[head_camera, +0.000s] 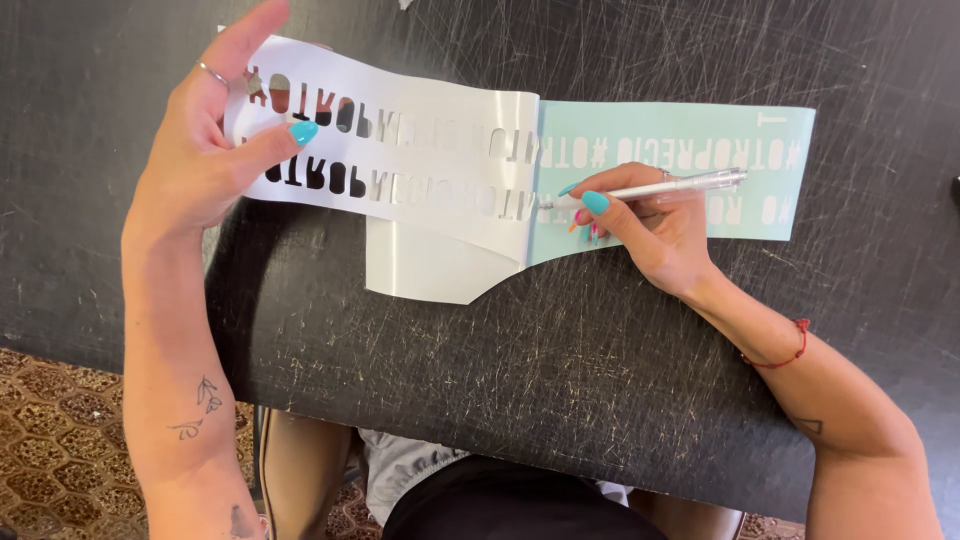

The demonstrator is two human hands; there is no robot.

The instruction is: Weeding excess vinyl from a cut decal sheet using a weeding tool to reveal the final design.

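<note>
One pale-green vinyl sheet lies on the scratched black table, long axis left to right. The left hand pinches its peeled white stencil layer, lifted at the left. The right hand grips one white pen-like tool, tip pointing left at the peel line.

A mint-green sheet with white lettering is lying on the scratched black table; left of it, white film (letter-shaped cutouts) is lifting.

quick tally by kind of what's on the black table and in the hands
vinyl sheet: 1
peeled stencil layer, in left hand: 1
white pen tool, in right hand: 1
ring: 1
red wrist string: 1
total: 5
</note>
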